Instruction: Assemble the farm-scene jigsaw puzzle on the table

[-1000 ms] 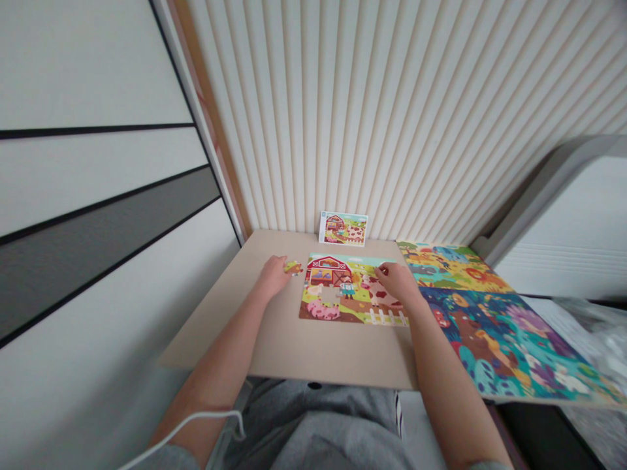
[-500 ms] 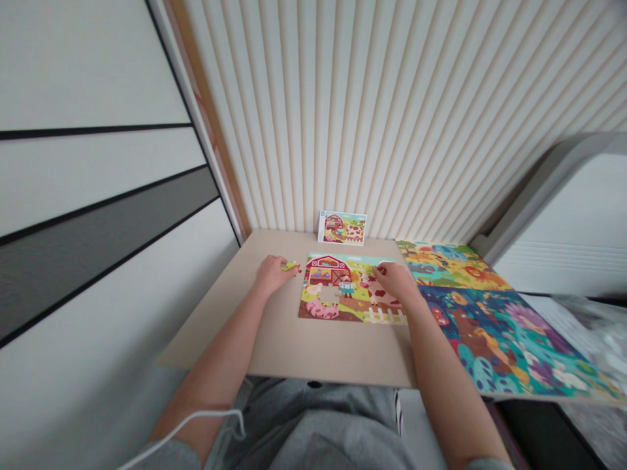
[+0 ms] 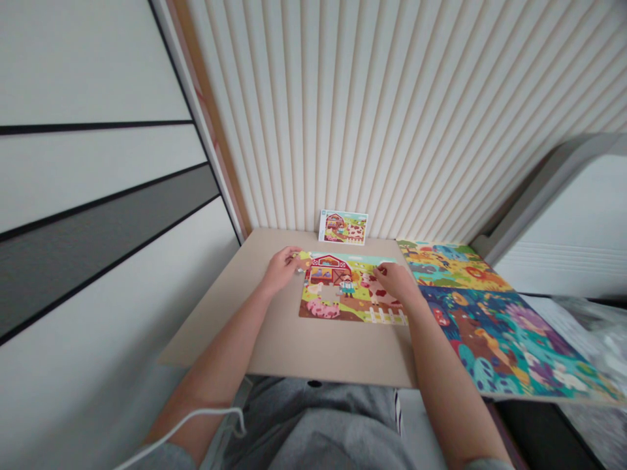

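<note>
A farm jigsaw puzzle (image 3: 350,308) with a red barn, a cow and pink pigs lies flat on the beige table. A beige patch shows inside it, left of the farmer figure. My left hand (image 3: 281,269) is closed on a yellow-green puzzle piece (image 3: 305,256), held by the puzzle's upper left corner. Over the puzzle's upper right part, my right hand (image 3: 396,279) has its fingertips pinched together. Whatever lies between those fingers is too small to make out. This hand hides the puzzle's right edge.
A small picture card (image 3: 343,228) of the same farm scene leans against the ribbed wall (image 3: 313,117) behind the table (image 3: 289,349). To the right lie a yellow animal puzzle (image 3: 448,264) and a dark blue one (image 3: 514,346). A white cable (image 3: 196,412) crosses my left arm.
My left hand has risen slightly and moved right with the puzzle piece, turning it towards the puzzle's upper left corner. My right hand has stayed in nearly the same place.
</note>
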Demonstrator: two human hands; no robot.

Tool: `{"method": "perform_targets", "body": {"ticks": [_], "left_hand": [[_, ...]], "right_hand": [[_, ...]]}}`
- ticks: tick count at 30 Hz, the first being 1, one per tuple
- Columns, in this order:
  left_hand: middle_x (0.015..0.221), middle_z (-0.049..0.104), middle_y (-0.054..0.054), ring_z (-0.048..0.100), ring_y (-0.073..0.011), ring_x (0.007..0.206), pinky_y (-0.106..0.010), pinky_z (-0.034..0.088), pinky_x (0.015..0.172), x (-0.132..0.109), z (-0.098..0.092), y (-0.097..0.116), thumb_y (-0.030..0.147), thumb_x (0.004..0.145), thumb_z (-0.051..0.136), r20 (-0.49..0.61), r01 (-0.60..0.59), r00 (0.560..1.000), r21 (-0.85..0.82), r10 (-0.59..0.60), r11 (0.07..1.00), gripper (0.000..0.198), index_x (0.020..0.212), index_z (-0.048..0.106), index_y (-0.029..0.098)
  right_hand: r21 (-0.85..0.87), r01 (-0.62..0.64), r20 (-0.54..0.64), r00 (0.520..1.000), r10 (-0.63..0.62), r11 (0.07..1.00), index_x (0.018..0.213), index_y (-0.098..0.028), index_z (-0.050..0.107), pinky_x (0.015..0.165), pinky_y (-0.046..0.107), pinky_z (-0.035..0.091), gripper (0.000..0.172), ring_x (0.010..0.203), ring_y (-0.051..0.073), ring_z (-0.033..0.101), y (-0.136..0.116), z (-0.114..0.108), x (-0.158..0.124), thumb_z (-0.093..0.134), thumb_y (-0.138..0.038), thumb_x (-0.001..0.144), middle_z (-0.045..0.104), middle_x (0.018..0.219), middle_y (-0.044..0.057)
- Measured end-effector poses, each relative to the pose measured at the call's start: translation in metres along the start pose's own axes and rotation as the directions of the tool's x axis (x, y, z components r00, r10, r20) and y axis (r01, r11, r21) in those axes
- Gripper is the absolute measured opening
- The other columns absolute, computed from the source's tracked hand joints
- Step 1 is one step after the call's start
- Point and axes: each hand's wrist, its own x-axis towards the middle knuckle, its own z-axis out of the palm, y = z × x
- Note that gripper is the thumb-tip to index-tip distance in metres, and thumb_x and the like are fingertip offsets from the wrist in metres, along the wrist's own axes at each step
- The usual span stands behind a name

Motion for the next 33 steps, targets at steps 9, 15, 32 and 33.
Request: {"method": "perform_targets", "body": {"ticks": [9,15,32,33], "left_hand": [[0.098,0.062,-0.002,0.066,-0.0113,0.07,-0.021,0.051,0.061,-0.021,0.028,0.025,0.031,0.077,0.074,0.303,0.109,0.951,-0.154,-0.058,0.982,0.046,0.118,0.059,0.018],[0.076,0.062,0.003,0.061,-0.0106,0.063,-0.018,0.046,0.054,-0.024,0.031,0.028,0.032,0.075,0.076,0.341,0.145,0.936,-0.154,-0.085,0.977,0.036,0.1,0.055,0.018],[0.068,0.066,0.0,0.067,-0.0148,0.052,-0.019,0.047,0.043,-0.031,0.038,0.025,0.043,0.082,0.071,0.484,0.187,0.861,-0.02,-0.154,0.982,0.033,0.096,0.058,0.016],[0.069,0.067,-0.001,0.066,-0.0143,0.051,-0.019,0.047,0.042,-0.031,0.038,0.024,0.044,0.083,0.07,0.488,0.18,0.859,-0.001,-0.157,0.984,0.032,0.094,0.058,0.016]], "right_hand": [[0.0,0.001,0.008,1.0,-0.001,1.0,0.094,-0.021,0.074,0.065,0.027,0.035,0.034,0.081,0.021,0.065,0.002,0.002,0.001,0.049,-0.044,0.095,0.075,0.093,0.01],[0.015,0.007,0.014,1.0,-0.007,1.0,0.095,-0.02,0.076,0.062,0.026,0.033,0.035,0.077,0.019,0.065,0.001,0.004,0.002,0.05,-0.044,0.095,0.075,0.089,0.01],[0.028,0.002,0.065,0.998,-0.004,1.0,0.093,-0.019,0.076,0.062,0.024,0.039,0.035,0.075,0.018,0.068,0.0,0.005,0.002,0.052,-0.044,0.095,0.077,0.085,0.01],[0.026,-0.002,0.067,0.998,0.001,1.0,0.093,-0.02,0.077,0.063,0.024,0.039,0.034,0.075,0.018,0.068,0.0,0.005,0.002,0.052,-0.044,0.095,0.076,0.084,0.01]]}}
